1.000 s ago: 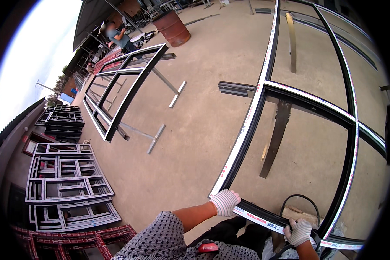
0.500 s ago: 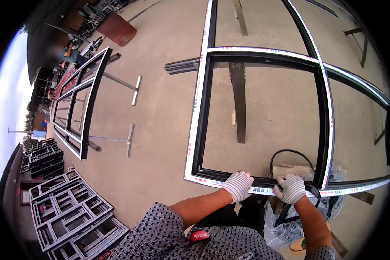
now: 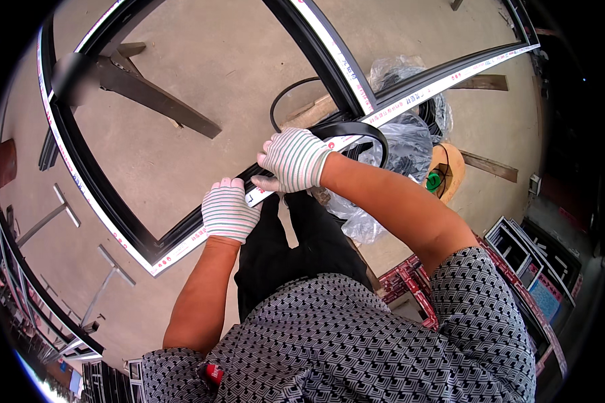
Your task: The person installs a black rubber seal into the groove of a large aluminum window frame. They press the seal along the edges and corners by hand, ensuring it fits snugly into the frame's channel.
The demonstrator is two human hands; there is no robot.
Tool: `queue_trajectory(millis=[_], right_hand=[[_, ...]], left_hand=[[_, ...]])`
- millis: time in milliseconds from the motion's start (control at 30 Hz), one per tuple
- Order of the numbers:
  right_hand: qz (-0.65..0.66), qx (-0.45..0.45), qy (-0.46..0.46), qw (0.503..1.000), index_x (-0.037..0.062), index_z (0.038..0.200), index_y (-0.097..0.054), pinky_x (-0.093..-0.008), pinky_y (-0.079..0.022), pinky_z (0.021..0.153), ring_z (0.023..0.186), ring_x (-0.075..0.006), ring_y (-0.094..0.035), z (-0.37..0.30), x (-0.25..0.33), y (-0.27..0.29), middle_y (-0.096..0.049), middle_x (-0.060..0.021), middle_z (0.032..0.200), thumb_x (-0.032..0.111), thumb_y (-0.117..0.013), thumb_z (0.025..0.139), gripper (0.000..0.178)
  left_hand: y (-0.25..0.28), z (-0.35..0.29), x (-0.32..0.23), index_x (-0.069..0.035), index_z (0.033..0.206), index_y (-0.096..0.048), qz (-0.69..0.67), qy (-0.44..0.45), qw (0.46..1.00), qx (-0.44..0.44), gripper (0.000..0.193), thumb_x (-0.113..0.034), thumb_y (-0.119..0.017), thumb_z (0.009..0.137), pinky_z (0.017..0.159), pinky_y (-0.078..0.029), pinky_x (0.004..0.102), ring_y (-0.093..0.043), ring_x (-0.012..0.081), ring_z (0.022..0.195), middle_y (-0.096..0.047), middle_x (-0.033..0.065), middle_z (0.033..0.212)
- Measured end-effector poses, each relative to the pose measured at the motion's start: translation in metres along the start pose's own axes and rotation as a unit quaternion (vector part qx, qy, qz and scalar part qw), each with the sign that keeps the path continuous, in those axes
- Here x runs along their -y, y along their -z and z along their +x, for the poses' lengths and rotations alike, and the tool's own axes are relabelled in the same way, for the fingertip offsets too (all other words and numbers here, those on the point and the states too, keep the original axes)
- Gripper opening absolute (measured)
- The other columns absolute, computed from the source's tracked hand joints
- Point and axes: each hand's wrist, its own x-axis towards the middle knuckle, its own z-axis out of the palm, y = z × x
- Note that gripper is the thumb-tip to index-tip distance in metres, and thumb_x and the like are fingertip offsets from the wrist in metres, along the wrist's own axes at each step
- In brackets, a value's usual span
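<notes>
A large window frame (image 3: 178,252) of black profile, with printed white protective film on its outer face, lies flat in front of me. My left hand (image 3: 225,209), in a striped knit glove, has its fingers closed over the near bar. Farther right along that bar is my right hand (image 3: 294,160), gloved alike and closed at the bar's inner edge. A flat black rubber strip (image 3: 346,127) comes out by its fingers and loops up to the right. Where the strip meets the bar is partly hidden by the right hand.
Dark support beams (image 3: 161,101) run beneath the frame. Clear plastic wrapping (image 3: 410,144) lies on the right, near a tan stool-like thing (image 3: 454,164) with a green item on it. More frames (image 3: 511,248) lean at lower right. A rusty drum (image 3: 0,164) shows at far left.
The view has swung round, so the frame now slants and more of the right side shows. Both hands stay on the near bar, the right one turned further over it.
</notes>
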Motion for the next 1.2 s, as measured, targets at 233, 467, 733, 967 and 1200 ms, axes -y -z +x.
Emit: queue_trajectory(millis=[233,467,733,967,1200], right_hand=[[0.016,-0.224,-0.001,0.975,0.0025,0.101,-0.073,-0.0473,-0.055,0.088,0.094,-0.0350,-0.069,-0.017,-0.011,-0.016,-0.071,-0.0154,0.097,0.037,-0.069,0.094,0.036],[0.002,-0.545,-0.276,0.792,-0.0022,0.122,-0.065,-0.0509,-0.049,0.097,0.110,-0.0400,-0.061,-0.138,-0.059,-0.018,-0.064,-0.0236,0.115,0.012,-0.076,0.090,0.037],[0.617,-0.190,-0.310,0.698,-0.0003,0.111,-0.070,-0.0311,-0.055,0.078,0.083,-0.0135,-0.064,-0.196,-0.108,-0.055,-0.070,-0.0062,0.091,0.043,-0.056,0.112,0.045],[0.733,0.051,-0.154,0.661,-0.0033,0.122,-0.070,-0.0270,-0.053,0.067,0.067,-0.0123,-0.064,-0.209,-0.146,-0.015,-0.070,-0.0071,0.080,0.050,-0.061,0.108,0.056],[0.655,0.082,-0.246,0.709,0.0002,0.123,-0.071,-0.0245,-0.048,0.059,0.057,-0.0110,-0.061,-0.208,-0.134,0.042,-0.064,0.0001,0.068,0.035,-0.071,0.105,0.039]], left_hand=[[-0.003,0.000,0.001,-0.005,0.102,-0.066,0.003,-0.028,0.999,-0.046,0.047,-0.028,-0.090,0.071,0.079,-0.055,0.0482,-0.066,0.0376,0.088,-0.066,0.0150,0.092],[0.003,-0.004,-0.005,-0.004,0.107,-0.067,0.008,-0.011,0.998,-0.055,0.049,-0.025,-0.091,0.069,0.081,-0.055,0.0470,-0.066,0.0375,0.088,-0.067,0.0152,0.093],[-0.002,-0.002,-0.003,-0.005,0.108,-0.067,0.006,-0.022,0.998,-0.050,0.052,-0.023,-0.092,0.067,0.080,-0.055,0.0465,-0.066,0.0368,0.088,-0.067,0.0142,0.095],[-0.003,-0.005,-0.001,-0.004,0.108,-0.067,0.011,-0.023,0.997,-0.073,0.051,-0.022,-0.092,0.067,0.079,-0.055,0.0459,-0.066,0.0360,0.087,-0.067,0.0140,0.095],[-0.004,-0.006,-0.002,-0.005,0.107,-0.067,0.016,-0.009,0.997,-0.069,0.052,-0.024,-0.093,0.066,0.079,-0.055,0.0461,-0.066,0.0361,0.088,-0.068,0.0138,0.096]])
